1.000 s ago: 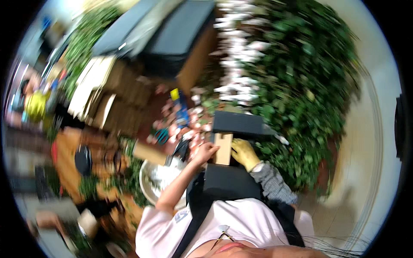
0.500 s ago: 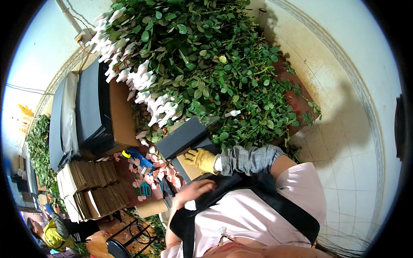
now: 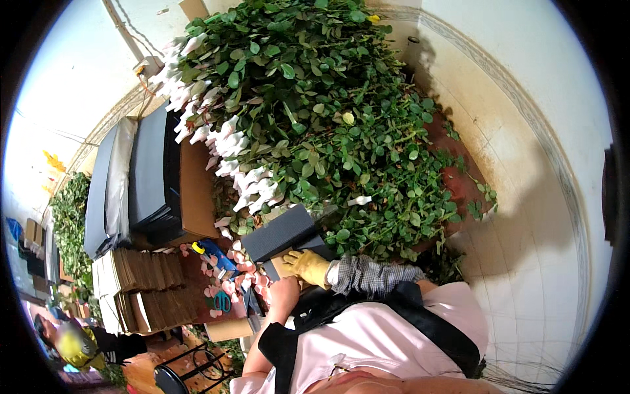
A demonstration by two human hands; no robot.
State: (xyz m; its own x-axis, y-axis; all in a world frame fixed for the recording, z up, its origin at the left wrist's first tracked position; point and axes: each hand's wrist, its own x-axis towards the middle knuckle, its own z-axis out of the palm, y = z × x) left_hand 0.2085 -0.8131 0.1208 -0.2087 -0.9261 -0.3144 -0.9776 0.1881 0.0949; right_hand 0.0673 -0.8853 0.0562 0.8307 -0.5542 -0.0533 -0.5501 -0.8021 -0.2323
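Note:
My right hand [image 3: 307,267], in a yellow glove below a checked sleeve, lies with its fingers stretched over a brown cardboard piece [image 3: 277,268]. Just left of it, my bare left hand [image 3: 285,294] is curled closed at the near edge of that cardboard. What its fingers hold, if anything, is hidden. Beyond both hands sits a dark grey ridged block [image 3: 279,233], resting at an angle beside the leafy stems [image 3: 341,151]. A single white-sleeved bud [image 3: 359,200] lies on the leaves. More white-sleeved flower heads [image 3: 230,144] line the pile's left side.
Teal-handled scissors [image 3: 222,301], pink petals [image 3: 246,266] and a blue item with a yellow part [image 3: 215,255] lie on the red table surface [image 3: 187,269]. To the left stand stacked brown cardboard [image 3: 147,289] and dark sheets [image 3: 151,174]. A stool [image 3: 172,379] and another person [image 3: 82,345] are lower left.
My left hand has moved forward to the cardboard's edge beside the glove, and its fingers have curled. The gloved hand stays on the cardboard. The whole view has shifted slightly.

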